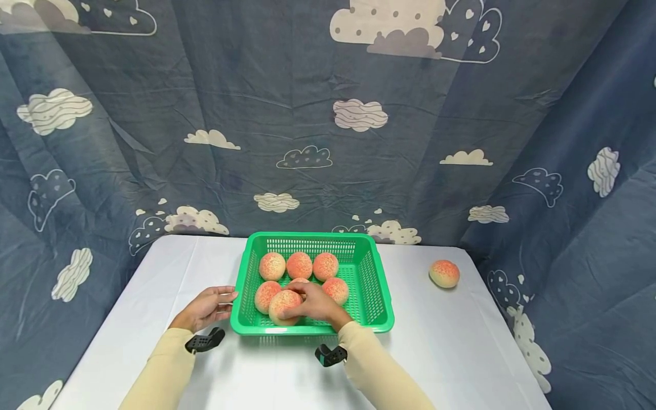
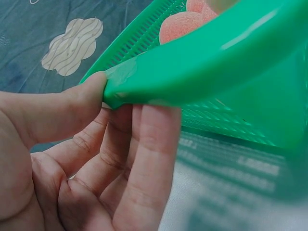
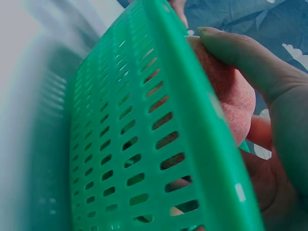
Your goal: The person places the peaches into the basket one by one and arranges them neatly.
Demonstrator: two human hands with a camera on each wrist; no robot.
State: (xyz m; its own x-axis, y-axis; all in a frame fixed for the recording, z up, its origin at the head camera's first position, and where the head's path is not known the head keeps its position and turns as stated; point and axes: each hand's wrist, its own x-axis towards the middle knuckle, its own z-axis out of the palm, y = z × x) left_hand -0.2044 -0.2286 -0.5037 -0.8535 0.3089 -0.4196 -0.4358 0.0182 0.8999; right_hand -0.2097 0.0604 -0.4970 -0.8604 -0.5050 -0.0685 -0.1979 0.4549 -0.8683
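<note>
A green slotted plastic basket (image 1: 383, 285) stands on the table, with several orange-pink peaches in it. My left hand (image 1: 207, 307) is at the basket's left side; in the left wrist view its thumb lies on the rim (image 2: 168, 77) and its fingers are beneath, pinching the edge. Inside the basket near the front, my right hand (image 1: 320, 304) grips a peach (image 1: 283, 308) between thumb and fingers. The right wrist view shows this peach (image 3: 238, 103) behind the basket wall, which hides part of the fingers. Three peaches (image 1: 299, 265) line the back; another (image 1: 336, 291) sits right of the hand.
A single peach (image 1: 444, 274) lies on the white table (image 1: 425, 341), to the right of the basket. Behind the table's back edge hangs a dark blue curtain (image 1: 236, 176) with cloud prints. Black straps with small devices (image 1: 330, 355) are on both wrists.
</note>
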